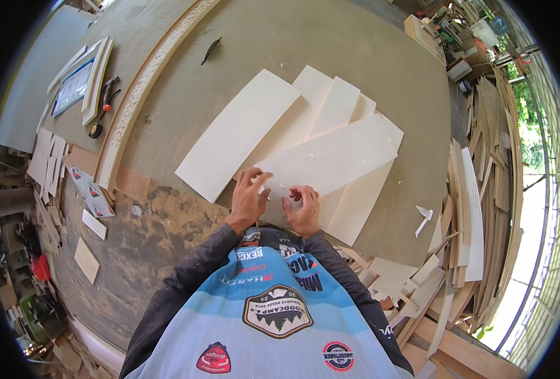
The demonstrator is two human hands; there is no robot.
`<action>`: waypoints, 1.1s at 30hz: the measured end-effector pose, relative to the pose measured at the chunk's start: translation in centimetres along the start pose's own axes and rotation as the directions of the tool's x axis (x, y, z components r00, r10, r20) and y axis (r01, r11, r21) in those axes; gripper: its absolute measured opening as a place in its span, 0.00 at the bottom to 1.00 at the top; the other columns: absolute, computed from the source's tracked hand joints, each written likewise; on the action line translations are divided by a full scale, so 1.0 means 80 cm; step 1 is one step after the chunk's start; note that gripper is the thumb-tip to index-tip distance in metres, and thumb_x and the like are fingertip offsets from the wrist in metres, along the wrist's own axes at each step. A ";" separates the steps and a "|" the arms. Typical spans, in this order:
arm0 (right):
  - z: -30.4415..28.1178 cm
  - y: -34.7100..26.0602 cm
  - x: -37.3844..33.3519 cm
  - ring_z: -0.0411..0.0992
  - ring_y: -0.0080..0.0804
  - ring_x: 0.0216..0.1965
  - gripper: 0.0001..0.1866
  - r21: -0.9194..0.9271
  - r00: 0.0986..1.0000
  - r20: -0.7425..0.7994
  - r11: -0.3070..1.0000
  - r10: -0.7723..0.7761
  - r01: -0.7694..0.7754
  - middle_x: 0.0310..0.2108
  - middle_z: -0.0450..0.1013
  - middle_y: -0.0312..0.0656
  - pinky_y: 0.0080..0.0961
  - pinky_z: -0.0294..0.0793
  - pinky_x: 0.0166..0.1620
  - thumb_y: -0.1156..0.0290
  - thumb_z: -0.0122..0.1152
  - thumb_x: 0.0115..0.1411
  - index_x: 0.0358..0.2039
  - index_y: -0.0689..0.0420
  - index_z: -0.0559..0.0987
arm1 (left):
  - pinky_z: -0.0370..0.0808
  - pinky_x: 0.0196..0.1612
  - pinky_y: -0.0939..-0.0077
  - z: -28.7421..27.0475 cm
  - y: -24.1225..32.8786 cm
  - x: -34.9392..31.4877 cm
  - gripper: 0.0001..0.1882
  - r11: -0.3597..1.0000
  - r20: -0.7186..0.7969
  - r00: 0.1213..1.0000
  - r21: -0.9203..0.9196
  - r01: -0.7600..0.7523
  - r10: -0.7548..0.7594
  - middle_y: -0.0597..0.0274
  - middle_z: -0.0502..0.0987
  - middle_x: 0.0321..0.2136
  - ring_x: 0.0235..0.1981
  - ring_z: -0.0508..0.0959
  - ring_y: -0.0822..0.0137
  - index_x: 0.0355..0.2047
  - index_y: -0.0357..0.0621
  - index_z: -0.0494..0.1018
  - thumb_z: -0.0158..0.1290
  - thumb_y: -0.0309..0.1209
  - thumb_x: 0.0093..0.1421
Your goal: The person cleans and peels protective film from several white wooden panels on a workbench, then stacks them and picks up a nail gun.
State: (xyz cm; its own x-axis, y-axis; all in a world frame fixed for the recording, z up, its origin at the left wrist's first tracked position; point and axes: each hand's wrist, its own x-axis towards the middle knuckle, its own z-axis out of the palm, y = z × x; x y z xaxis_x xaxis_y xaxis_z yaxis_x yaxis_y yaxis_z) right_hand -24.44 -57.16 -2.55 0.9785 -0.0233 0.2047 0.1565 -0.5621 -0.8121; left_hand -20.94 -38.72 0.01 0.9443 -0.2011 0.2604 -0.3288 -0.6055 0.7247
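Several long white boards lie fanned out and overlapping on the worktable in front of me. The top board (330, 151) slants from my hands toward the upper right, with small white scraps (309, 156) on its face. My left hand (250, 201) hovers at its near end, fingers bent and thumb apart. Beside it, my right hand (303, 210) has loosely curled fingers, with a gap between thumb and forefinger. I see nothing clearly held in either hand. Another white board (239, 132) lies to the left of the fan.
A long perforated strip (138, 95) runs along the table's left side. Beyond it are a red-and-black tool (108, 95), a tape measure (95, 131) and a blue-edged sheet (73, 88). A white scrap (424, 218) lies at right. Stacked wood offcuts (498, 177) stand beside the table.
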 end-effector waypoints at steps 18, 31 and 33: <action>-0.008 0.005 0.007 0.74 0.33 0.33 0.14 0.125 0.997 -0.075 0.992 -0.019 0.028 0.32 0.76 0.37 0.32 0.68 0.46 0.78 0.64 0.52 0.41 0.54 0.78 | 0.68 0.47 0.63 -0.018 -0.029 0.030 0.11 0.864 0.557 0.715 -0.010 -0.503 0.423 0.55 0.70 0.35 0.43 0.70 0.53 0.34 0.39 0.71 0.55 0.22 0.48; -0.001 -0.018 0.005 0.69 0.38 0.43 0.19 -0.275 0.963 0.184 0.931 -0.196 0.241 0.37 0.71 0.38 0.41 0.60 0.51 0.59 0.70 0.50 0.40 0.53 0.79 | 0.72 0.44 0.57 -0.087 -0.068 -0.075 0.04 0.990 0.500 0.863 0.141 -0.001 -0.071 0.53 0.75 0.30 0.39 0.75 0.50 0.29 0.38 0.76 0.57 0.26 0.56; 0.011 -0.010 0.001 0.68 0.38 0.43 0.20 -0.317 0.947 0.217 0.901 -0.236 0.298 0.37 0.71 0.39 0.42 0.59 0.51 0.57 0.71 0.49 0.40 0.53 0.78 | 0.72 0.44 0.56 -0.073 -0.052 -0.067 0.05 0.992 0.447 0.889 0.121 0.045 -0.095 0.53 0.75 0.30 0.39 0.75 0.50 0.30 0.38 0.77 0.57 0.27 0.57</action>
State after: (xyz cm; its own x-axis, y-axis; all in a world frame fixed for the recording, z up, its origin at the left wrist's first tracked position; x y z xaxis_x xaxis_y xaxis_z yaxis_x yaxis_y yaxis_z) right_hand -24.34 -55.97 -2.39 0.9188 0.2905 0.2671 0.3897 -0.7752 -0.4972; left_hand -24.69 -30.59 -0.67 0.8765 -0.4656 -0.1225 -0.2820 -0.7027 0.6531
